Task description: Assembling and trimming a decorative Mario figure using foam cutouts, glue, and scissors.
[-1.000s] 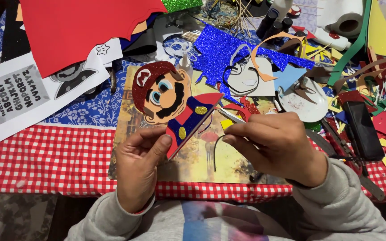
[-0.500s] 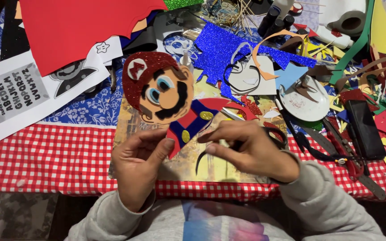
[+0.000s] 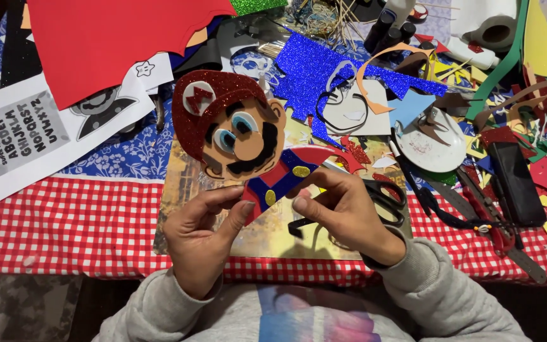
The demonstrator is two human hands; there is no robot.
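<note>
Left hand [image 3: 201,231] pinches the figure [image 3: 242,139] at its lower edge, thumb on front. Right hand [image 3: 343,212] pinches the blue body from the right, fingers curled. Figure held above a yellow board [image 3: 273,234]; long axis runs near-right to far-left, head far. Scissors [image 3: 384,196] just right; scraps [image 3: 508,126] crowd far right.

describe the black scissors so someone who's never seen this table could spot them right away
Start at the red-and-white checked tablecloth and find the yellowish board lying on it under both hands. The black scissors lie at the board's right edge, just beyond the right hand. Their two black loop handles set them apart from the coloured scraps around them.
</note>
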